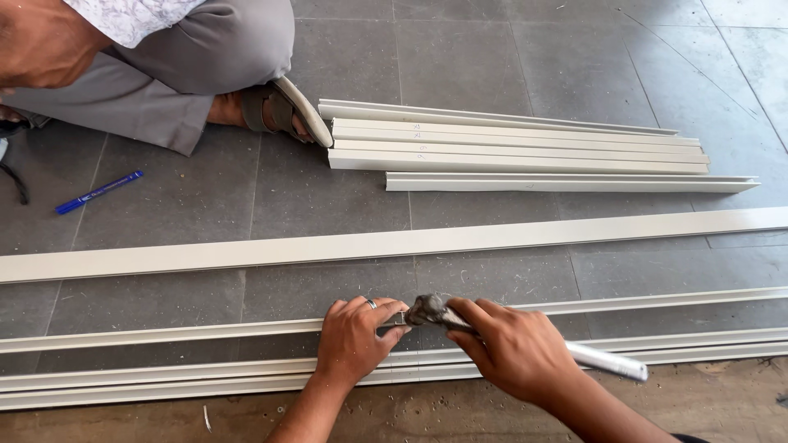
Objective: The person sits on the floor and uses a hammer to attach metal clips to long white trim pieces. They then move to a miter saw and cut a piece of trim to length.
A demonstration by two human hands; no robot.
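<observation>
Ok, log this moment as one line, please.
left hand: pressed on long pale strip | right hand: grips tool by its handle, head at strip | other person: seated nearby on floor

Grey tiled floor (492,57) carries long pale channel strips (394,244) laid side by side, a stack of shorter cut strips (517,148) further off, and a blue pen (98,192) lying apart; fine shavings (484,279) dot the tiles.

Head cam — steep down, close — floor (509,57).
</observation>
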